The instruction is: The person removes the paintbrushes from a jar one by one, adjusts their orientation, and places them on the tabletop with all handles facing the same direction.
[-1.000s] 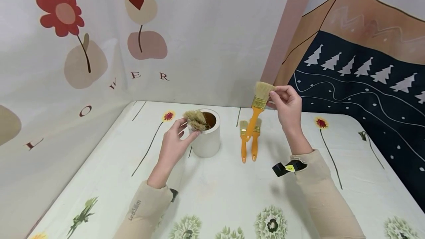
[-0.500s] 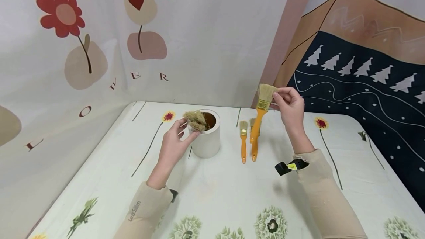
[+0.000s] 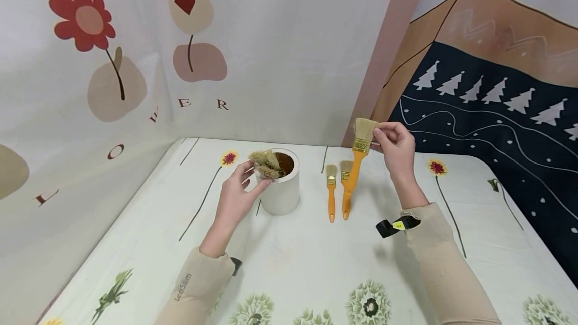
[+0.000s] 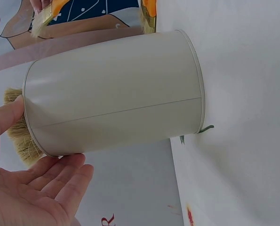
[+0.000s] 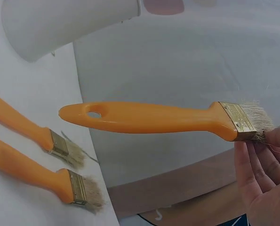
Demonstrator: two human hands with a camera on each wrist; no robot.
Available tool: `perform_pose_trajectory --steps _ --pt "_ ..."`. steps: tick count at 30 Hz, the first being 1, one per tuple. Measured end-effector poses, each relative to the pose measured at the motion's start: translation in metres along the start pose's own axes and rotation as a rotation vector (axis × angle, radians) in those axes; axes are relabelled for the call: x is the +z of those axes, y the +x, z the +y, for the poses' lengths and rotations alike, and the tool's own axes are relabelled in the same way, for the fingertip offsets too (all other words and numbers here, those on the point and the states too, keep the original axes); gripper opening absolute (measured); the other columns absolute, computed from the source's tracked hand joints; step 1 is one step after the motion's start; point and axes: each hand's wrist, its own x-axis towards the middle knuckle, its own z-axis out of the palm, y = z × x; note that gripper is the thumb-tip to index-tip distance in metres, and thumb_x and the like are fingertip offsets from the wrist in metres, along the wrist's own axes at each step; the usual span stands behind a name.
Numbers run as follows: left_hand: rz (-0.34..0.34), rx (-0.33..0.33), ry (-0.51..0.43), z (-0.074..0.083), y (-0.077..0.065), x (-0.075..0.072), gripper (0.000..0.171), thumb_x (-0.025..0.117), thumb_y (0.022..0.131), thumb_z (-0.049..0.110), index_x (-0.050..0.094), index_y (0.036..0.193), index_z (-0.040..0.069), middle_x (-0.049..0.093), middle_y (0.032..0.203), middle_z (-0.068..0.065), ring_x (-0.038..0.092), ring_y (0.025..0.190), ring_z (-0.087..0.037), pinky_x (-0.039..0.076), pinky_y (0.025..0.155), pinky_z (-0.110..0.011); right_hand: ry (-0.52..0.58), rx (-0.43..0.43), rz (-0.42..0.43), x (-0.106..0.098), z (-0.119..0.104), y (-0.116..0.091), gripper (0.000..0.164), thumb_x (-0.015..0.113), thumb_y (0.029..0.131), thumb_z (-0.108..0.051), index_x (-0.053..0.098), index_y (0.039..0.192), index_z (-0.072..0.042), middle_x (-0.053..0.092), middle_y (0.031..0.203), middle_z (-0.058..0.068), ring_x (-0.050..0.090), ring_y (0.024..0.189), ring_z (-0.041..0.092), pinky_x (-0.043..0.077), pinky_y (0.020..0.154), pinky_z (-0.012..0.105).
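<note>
My left hand (image 3: 237, 192) holds a white cylindrical canister (image 3: 282, 197) near its rim, the thumb in front and fingers at the far left side. Pale bristle heads (image 3: 266, 162) stick out of its mouth; their handles are hidden inside. In the left wrist view the thumb touches the canister's (image 4: 111, 94) rim beside the bristles. My right hand (image 3: 396, 147) pinches the bristles of an orange-handled paintbrush (image 5: 149, 117), raised with its handle pointing down. Behind it, two smaller paintbrushes lie on the table, a narrow one (image 3: 331, 192) and a wider one (image 3: 345, 167), partly covered in the head view.
A white cloth with printed flowers covers the table (image 3: 280, 250). Behind it hangs a pale curtain (image 3: 280, 64) with flower prints and letters. A dark cloth with printed trees (image 3: 492, 109) hangs at the right. A black camera (image 3: 386, 228) sits at the right wrist.
My right hand has moved slightly right and down with the paintbrush, uncovering the narrow brush on the table. The left hand and canister have stayed in place.
</note>
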Motion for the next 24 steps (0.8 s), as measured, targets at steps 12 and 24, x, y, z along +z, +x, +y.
perform_pose_trajectory --steps 12,24 --pt "0.002 0.007 0.002 0.000 -0.001 0.000 0.064 0.074 0.091 0.024 0.046 0.143 -0.001 0.051 0.148 -0.019 0.049 0.139 -0.034 0.045 0.116 -0.043 -0.061 0.035 0.011 -0.003 0.010 0.003 0.012 0.063 0.098 -0.011 0.062 0.109 -0.006 0.068 0.084 -0.023 0.068 0.078 -0.003 0.060 0.071 0.012" --pt "-0.002 0.002 -0.005 0.000 0.000 0.000 0.064 0.073 0.091 0.023 0.046 0.143 -0.001 0.050 0.149 -0.019 0.049 0.139 -0.034 0.044 0.117 -0.043 -0.062 0.066 0.029 -0.007 0.023 0.005 0.006 0.063 0.097 -0.007 0.062 0.100 -0.013 0.067 0.078 -0.023 0.067 0.070 -0.004 0.060 0.067 0.012"
